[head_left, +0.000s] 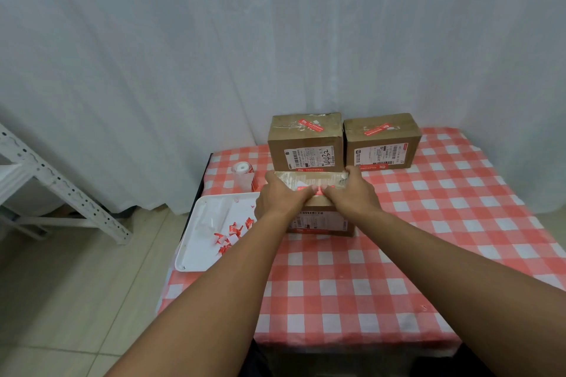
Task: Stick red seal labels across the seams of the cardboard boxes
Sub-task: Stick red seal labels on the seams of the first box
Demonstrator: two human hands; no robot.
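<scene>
The white curtain [214, 40] hangs across the whole back of the room, well beyond both hands. Beneath the arms spreads the worktop [398, 254], covered in a red-and-white checked cloth. Off to the far side of the left hand stands a white metal rack [61, 184] on the tiled floor.

Just past the hands sit two sealed cardboard boxes side by side: the left box [306, 144], beyond the left hand, with "4432" handwritten on its shipping slip and a red seal across its top, and the right box [381, 139], beyond the right hand, also carrying a red strip on top. Directly under both hands lies the near box [318, 217], its taped top facing up.

To the outside of the left forearm rests a white tray [196, 242] holding scattered red-and-white backing scraps [232, 234]. Beyond the tray, left of the left hand, stands a roll of labels [245, 176].

The left hand [280, 193] and right hand [352, 193] lie palm-down on the near box, fingers stretched flat, fingertips nearly meeting over the red seal label [318, 190], pressing it onto the top; most of it is hidden.
</scene>
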